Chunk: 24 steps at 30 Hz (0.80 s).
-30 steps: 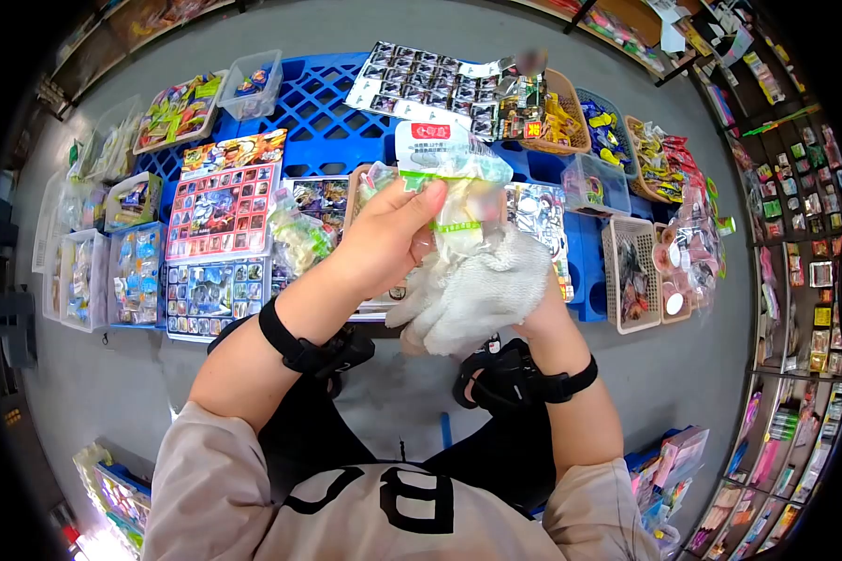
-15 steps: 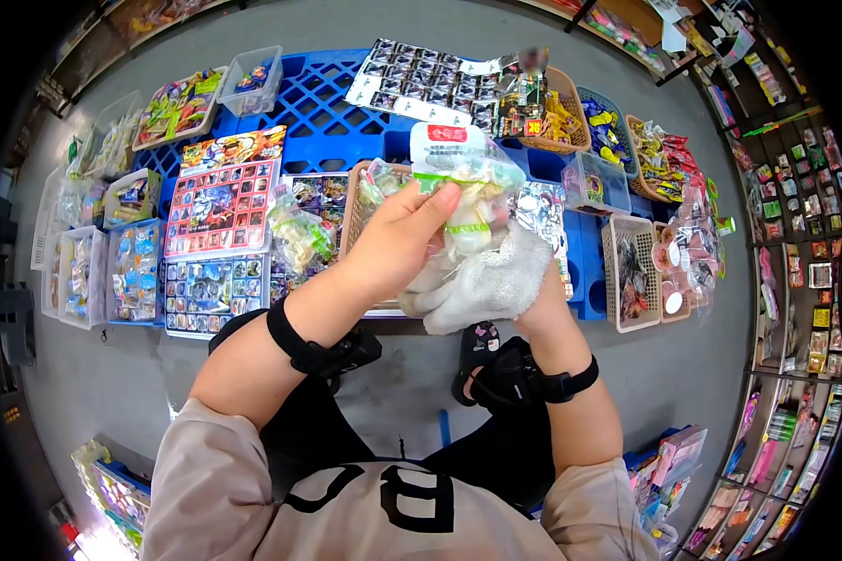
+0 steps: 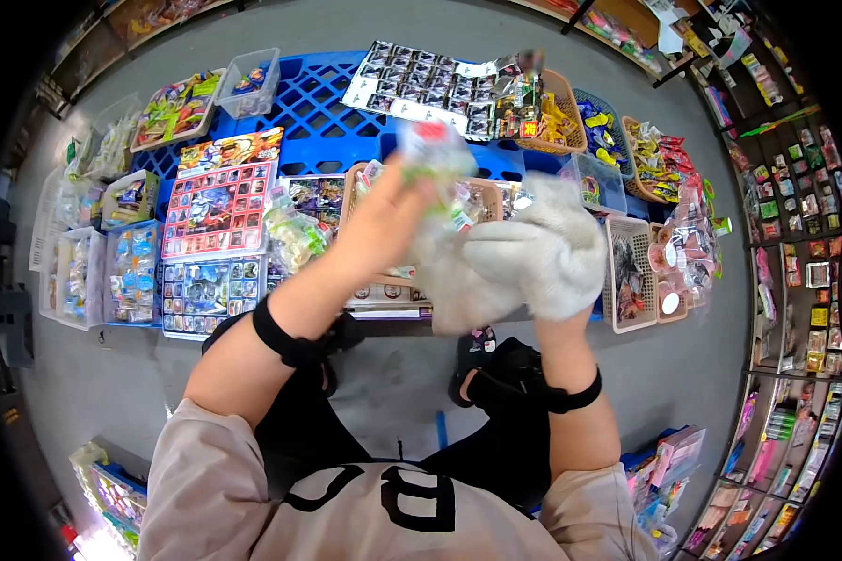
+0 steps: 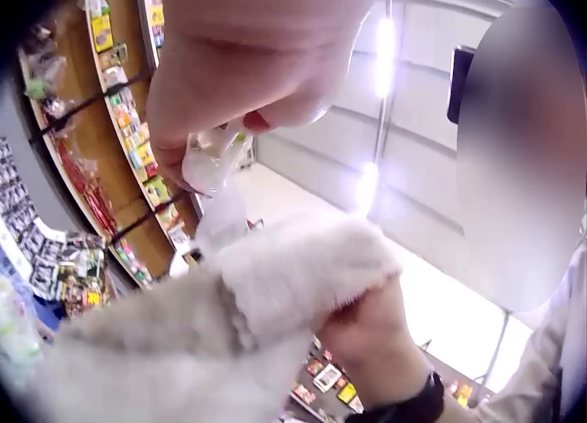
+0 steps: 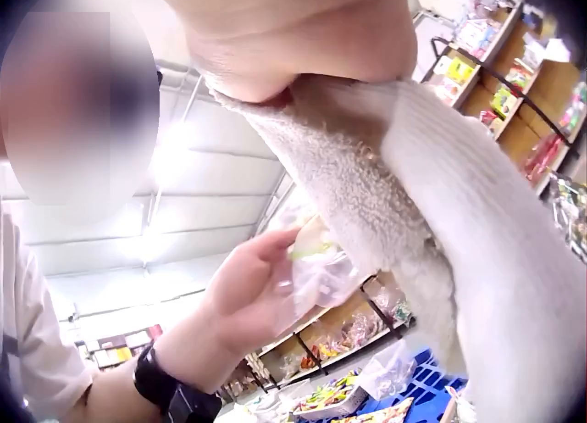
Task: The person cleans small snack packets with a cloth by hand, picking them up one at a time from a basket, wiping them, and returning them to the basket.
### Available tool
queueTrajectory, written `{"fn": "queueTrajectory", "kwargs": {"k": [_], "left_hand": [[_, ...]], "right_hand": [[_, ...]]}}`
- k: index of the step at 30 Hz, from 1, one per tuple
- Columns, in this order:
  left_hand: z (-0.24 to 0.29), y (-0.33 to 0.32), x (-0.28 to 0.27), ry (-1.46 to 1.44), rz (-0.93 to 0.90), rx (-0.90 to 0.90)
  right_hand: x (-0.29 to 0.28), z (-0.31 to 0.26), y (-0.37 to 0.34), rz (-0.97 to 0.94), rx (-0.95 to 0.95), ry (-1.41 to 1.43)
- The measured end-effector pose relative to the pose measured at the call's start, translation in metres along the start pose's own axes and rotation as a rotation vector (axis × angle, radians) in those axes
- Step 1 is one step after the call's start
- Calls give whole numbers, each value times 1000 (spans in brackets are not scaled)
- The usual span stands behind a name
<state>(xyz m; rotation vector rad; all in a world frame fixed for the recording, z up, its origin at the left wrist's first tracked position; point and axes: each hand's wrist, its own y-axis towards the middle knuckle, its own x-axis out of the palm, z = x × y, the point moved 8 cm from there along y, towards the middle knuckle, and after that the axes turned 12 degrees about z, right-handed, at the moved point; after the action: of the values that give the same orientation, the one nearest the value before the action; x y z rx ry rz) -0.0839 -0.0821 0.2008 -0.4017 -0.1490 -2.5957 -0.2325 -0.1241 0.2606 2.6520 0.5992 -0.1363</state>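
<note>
My bare left hand (image 3: 384,220) pinches a clear plastic packet (image 3: 438,154) with a red, white and green printed top, blurred by motion in the head view. In the right wrist view the packet (image 5: 323,274) hangs crumpled and see-through at the left fingertips. A thick white fabric glove (image 3: 561,248) covers my right hand, so its fingers are hidden. The glove spreads in blurred folds toward the packet, close under the left hand. Its textured, fluffy fabric (image 5: 367,189) shows near the right wrist. Below the hands sits a tan basket (image 3: 485,198) of similar packets.
A blue plastic pallet (image 3: 323,93) bears printed card sheets (image 3: 220,210), a strip of dark packets (image 3: 421,79), and several bins of snacks. Another packet bundle (image 3: 295,234) lies left of the basket. Stocked shelves (image 3: 795,280) line the right side.
The gloved right hand has moved right, away from the packet it was against. The left hand has shifted slightly left with the packet, uncovering more of the tan basket.
</note>
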Motion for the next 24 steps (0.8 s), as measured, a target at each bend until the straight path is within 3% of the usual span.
{"fn": "queueTrajectory", "kwargs": {"k": [1, 3, 4, 6, 7, 9, 10, 11, 12, 13, 14, 16, 19, 21, 22, 23, 24], "left_hand": [[-9, -9, 9, -5, 1, 2], [-4, -37, 44, 253, -212, 247], [-2, -42, 47, 252, -219, 244], [6, -53, 61, 70, -367, 164], [9, -53, 61, 67, -368, 166], [8, -59, 69, 372, -511, 271], [4, -53, 66, 226, -468, 142], [12, -49, 57, 38, -368, 160], [2, -47, 48, 18, -329, 12], [-10, -47, 40, -2, -286, -140], [-12, -46, 38, 5, -286, -144], [-14, -57, 46, 149, -496, -54], [-11, -63, 48, 207, -460, 82], [1, -57, 44, 171, -423, 137], [-5, -56, 41, 94, -489, 7], [-9, -58, 40, 16, -552, -124], [-13, -59, 35, 6, -507, -257]], "right_hand": [[12, -11, -2, 44, -201, -130], [33, -31, -14, 135, -597, -389], [36, -30, -10, 140, -593, -394], [29, -21, 4, 187, -367, -57], [30, 2, 4, 25, 54, 324], [28, 24, -3, -59, 74, 385], [35, 40, -11, -13, 192, 382], [46, 47, -20, 36, 306, 381], [43, -6, -18, 119, -224, -111], [50, 24, -31, 100, 3, -162], [52, 14, -29, 59, -40, -174], [47, 14, -23, 4, -78, -183], [34, 40, -12, 130, -127, -190], [28, 59, -16, 236, 191, 154], [20, 44, -13, 274, 55, 24], [19, 41, -11, 279, 59, 23], [19, 33, -7, 276, -24, -16]]}}
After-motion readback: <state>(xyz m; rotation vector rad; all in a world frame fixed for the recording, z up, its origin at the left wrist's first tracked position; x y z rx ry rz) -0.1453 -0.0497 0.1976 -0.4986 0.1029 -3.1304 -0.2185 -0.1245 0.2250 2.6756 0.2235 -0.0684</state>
